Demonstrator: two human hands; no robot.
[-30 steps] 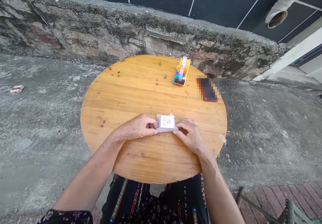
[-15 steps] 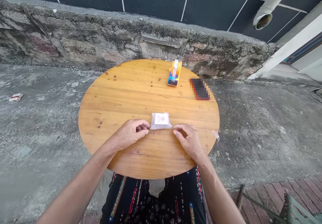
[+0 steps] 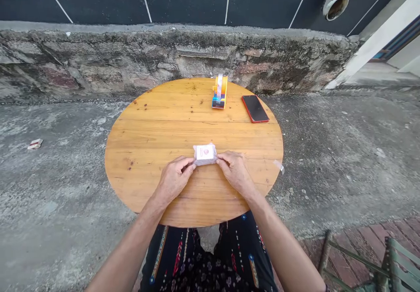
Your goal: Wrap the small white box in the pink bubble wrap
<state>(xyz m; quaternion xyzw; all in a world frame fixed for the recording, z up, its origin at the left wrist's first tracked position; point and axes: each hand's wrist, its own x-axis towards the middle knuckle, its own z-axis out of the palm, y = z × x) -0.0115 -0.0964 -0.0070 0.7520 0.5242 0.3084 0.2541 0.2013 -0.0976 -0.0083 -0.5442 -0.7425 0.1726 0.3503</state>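
Note:
A small white box wrapped in bubble wrap (image 3: 205, 154) lies on the round wooden table (image 3: 157, 138), a pinkish mark on its top face. My left hand (image 3: 177, 173) pinches the wrap at the package's left end between thumb and fingers. At the right end, my right hand (image 3: 232, 167) grips the wrap in the same way, fingertips closed on its edge. The package rests flat between both hands.
A yellow and blue tape dispenser (image 3: 219, 93) stands at the table's far side. Right of it lies a red-edged phone (image 3: 255, 109). A strip of clear tape (image 3: 279, 166) hangs at the right edge. Beyond is a stone wall (image 3: 131, 60); a metal chair (image 3: 361, 261) stands lower right.
Both hands have closed in on the package and taken hold of its wrapped ends; before, the fingers were loosely curled beside it. The camera view has shifted slightly.

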